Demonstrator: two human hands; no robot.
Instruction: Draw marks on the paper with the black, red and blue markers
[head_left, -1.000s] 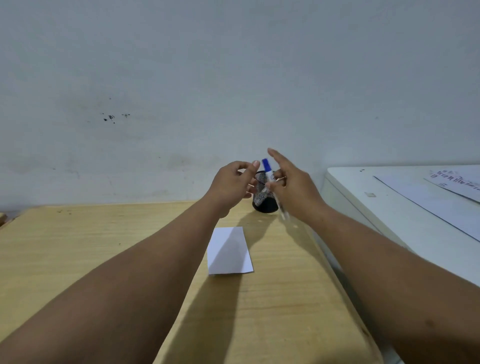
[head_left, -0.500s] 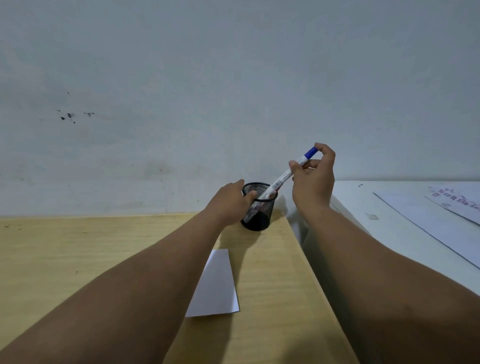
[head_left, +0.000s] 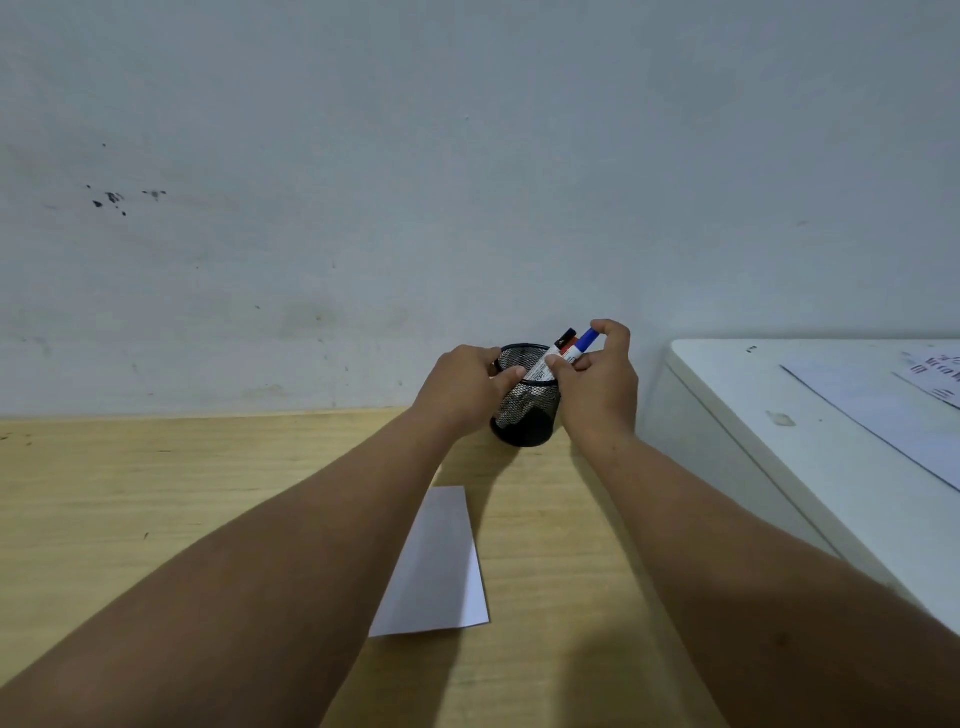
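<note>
A black mesh pen cup (head_left: 524, 415) stands at the back of the wooden table against the wall. My left hand (head_left: 462, 389) grips its rim on the left side. My right hand (head_left: 597, 384) pinches the blue-capped marker (head_left: 584, 343), which leans into the cup with its cap up and to the right. Behind it a black marker (head_left: 566, 335) and a bit of a red one (head_left: 565, 344) stick out of the cup. A small white paper (head_left: 441, 566) lies on the table between my forearms, partly covered by my left arm.
The wooden table (head_left: 156, 493) ends on the right close to a white cabinet (head_left: 779, 441), which carries printed sheets (head_left: 893, 405). A pale wall rises straight behind the cup.
My right hand has come down and left, lowering the blue marker into the cup. My left hand has closed on the cup's rim. The camera view has shifted slightly.
</note>
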